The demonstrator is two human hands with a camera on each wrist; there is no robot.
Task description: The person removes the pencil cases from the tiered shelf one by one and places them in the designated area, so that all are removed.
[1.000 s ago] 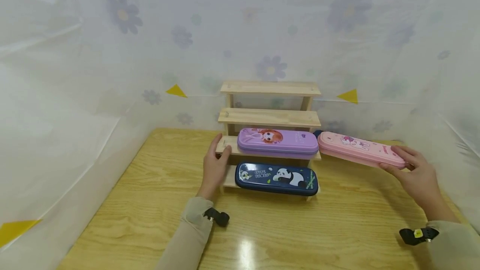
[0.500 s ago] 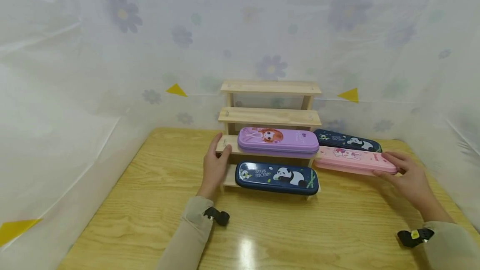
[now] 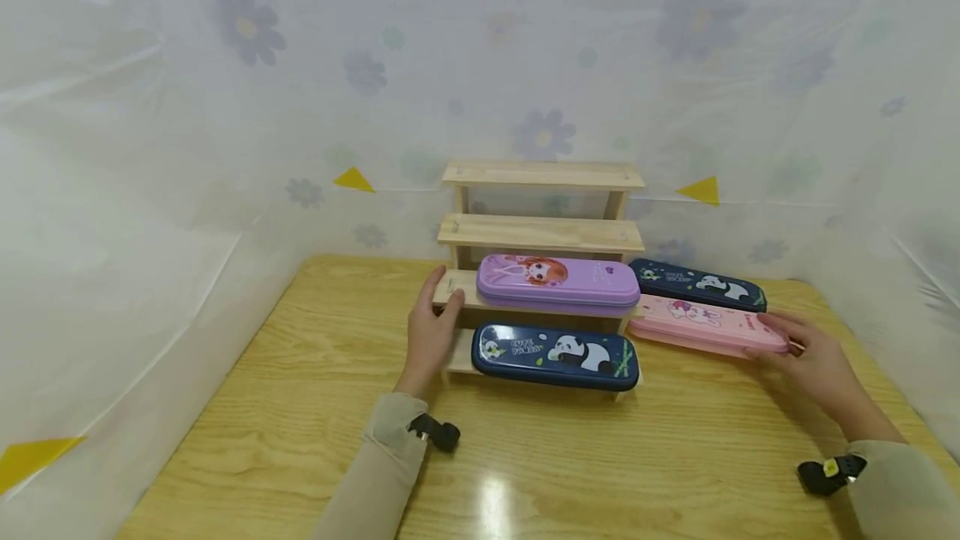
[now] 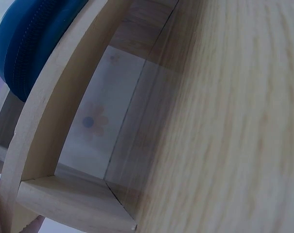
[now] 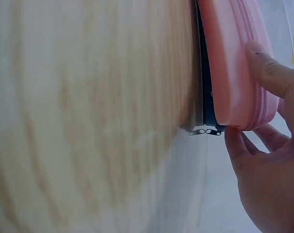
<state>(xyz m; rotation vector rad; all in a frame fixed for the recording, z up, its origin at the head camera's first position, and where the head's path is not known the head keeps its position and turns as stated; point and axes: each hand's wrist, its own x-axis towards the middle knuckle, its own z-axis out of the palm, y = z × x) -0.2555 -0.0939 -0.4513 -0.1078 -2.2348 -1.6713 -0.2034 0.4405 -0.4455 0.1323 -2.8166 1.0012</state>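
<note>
"cute panda" on front navy case (image 3: 555, 357)

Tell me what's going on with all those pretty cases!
A person's right hand pinches the end of a pink bunny case beside a wooden rack, just in front of a navy panda case. The left hand holds the rack's left end. A purple case lies on the second step up, and another panda case on the bottom step.

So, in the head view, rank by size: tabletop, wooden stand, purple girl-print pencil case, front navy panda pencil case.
1. Tabletop
2. Wooden stand
3. Purple girl-print pencil case and front navy panda pencil case: too alike to rank; the latter sits nearer.
</note>
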